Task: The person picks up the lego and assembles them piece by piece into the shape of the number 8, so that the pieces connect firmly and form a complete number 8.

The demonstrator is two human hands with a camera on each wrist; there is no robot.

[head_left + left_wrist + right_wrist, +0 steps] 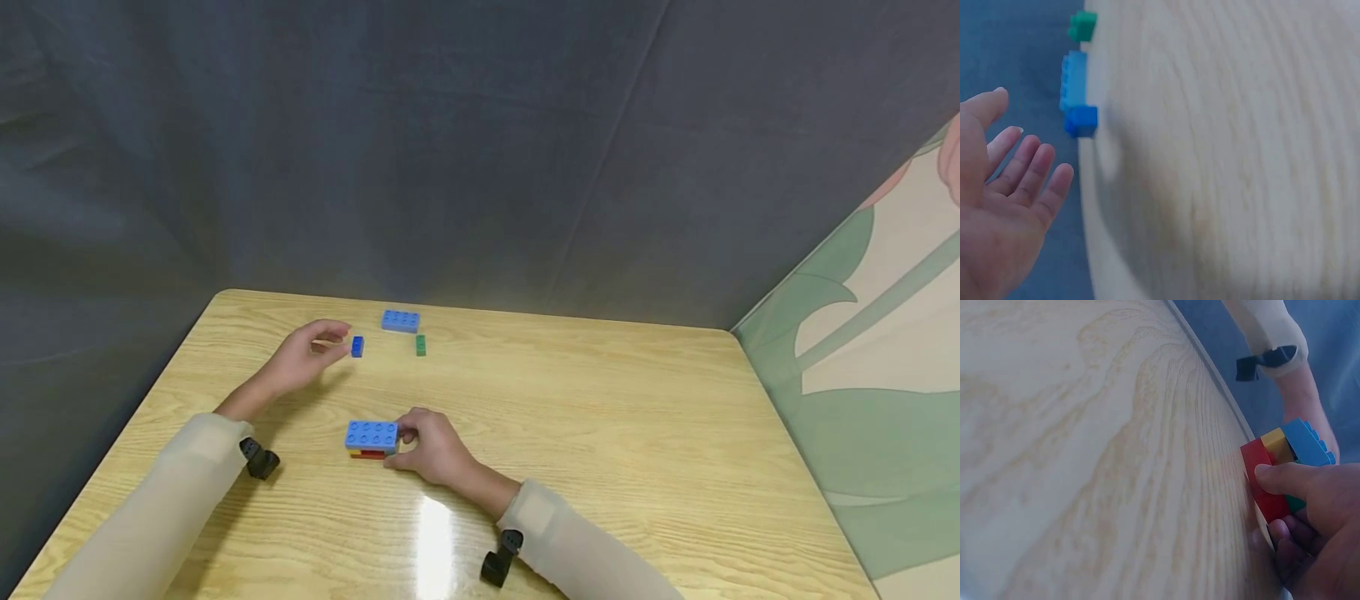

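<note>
My right hand (398, 448) grips the right end of a small brick stack on the wooden table (600, 433). A wide blue brick (371, 435) tops the stack, with a red layer (367, 454) under it. In the right wrist view my thumb presses the red brick (1262, 464); a yellow brick (1275, 442) and the blue one (1307, 442) sit behind it. My left hand (337, 340) hovers open, just left of a small blue brick (357, 347), apart from it. In the left wrist view the fingers (1035, 169) are spread, the small blue brick (1082, 120) beyond them.
A second wide blue brick (401, 321) and a small green brick (421, 345) lie near the table's far edge. A dark cloth backdrop (450, 150) hangs behind the table. A printed green and cream panel (885, 358) stands at the right.
</note>
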